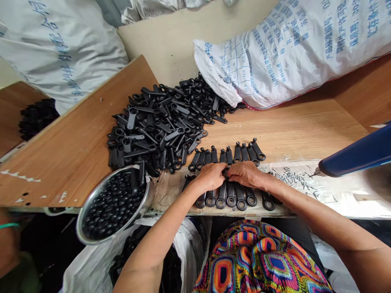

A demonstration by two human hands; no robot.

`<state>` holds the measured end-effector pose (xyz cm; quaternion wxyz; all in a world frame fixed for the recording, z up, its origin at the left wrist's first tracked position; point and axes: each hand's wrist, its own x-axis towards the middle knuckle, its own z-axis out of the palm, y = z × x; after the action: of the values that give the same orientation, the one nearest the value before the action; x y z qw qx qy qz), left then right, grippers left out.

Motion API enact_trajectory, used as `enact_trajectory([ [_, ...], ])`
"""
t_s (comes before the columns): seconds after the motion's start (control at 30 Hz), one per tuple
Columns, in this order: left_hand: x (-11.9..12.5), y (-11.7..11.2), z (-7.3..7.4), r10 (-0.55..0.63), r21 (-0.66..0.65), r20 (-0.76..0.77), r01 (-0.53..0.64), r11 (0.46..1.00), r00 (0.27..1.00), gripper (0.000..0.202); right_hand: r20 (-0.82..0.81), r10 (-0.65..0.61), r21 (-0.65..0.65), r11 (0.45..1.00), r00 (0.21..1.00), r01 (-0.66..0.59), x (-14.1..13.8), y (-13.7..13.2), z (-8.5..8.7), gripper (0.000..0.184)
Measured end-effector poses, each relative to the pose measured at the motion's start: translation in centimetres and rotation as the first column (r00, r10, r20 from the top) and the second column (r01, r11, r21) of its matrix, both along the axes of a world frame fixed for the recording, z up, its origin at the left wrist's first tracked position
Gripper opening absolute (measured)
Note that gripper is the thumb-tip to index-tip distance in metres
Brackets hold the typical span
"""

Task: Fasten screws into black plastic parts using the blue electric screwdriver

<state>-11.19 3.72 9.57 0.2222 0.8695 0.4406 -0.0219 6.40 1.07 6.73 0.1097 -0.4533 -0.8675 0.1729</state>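
Your left hand (209, 178) and right hand (246, 174) hide the middle of the black moulded levers (231, 194) along the near table edge, so what lies under your palms cannot be seen. The blue cylinder (357, 152) is blurred and cut off by the right edge. The metal bits (293, 178) on the foil sheet (345, 199) are too small to tell. The woven sack (299, 53) runs past the top right corner.

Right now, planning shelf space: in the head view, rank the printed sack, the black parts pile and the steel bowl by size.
1. White woven sack, cut off by the frame
2. Pile of black parts
3. Steel bowl, though nearest the camera
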Motion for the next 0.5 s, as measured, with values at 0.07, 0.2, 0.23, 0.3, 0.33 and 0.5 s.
enact_trajectory([
  [0.07,-0.1,0.0,0.1,0.006,-0.016,0.000,-0.006,1.000,1.000,0.043,-0.001,0.010,-0.007,1.000,1.000,-0.010,0.1,0.0,0.2,0.005],
  [0.2,-0.1,-0.1,0.3,0.013,-0.043,0.010,-0.013,0.999,1.000,0.045,-0.011,0.010,-0.009,1.000,1.000,-0.010,0.4,-0.2,0.5,0.011],
  [0.23,-0.1,-0.1,0.4,0.015,-0.046,0.014,-0.014,0.999,1.000,0.045,-0.011,0.006,-0.008,1.000,1.000,-0.007,0.5,-0.2,0.7,0.012],
  [0.3,-0.2,-0.1,0.4,0.019,-0.047,0.023,-0.018,0.999,1.000,0.044,-0.027,-0.008,-0.008,1.000,1.000,0.007,0.7,-0.2,1.0,0.011],
  [0.33,-0.2,-0.1,0.4,0.020,-0.047,0.028,-0.019,0.999,0.999,0.042,-0.053,-0.017,-0.015,1.000,0.998,0.016,0.7,-0.1,1.2,0.012],
  [0.5,-0.3,-0.3,0.4,0.026,-0.050,0.063,-0.023,0.998,0.998,0.039,-0.281,-0.120,-0.095,0.991,0.952,0.097,1.0,0.1,2.4,0.014],
])
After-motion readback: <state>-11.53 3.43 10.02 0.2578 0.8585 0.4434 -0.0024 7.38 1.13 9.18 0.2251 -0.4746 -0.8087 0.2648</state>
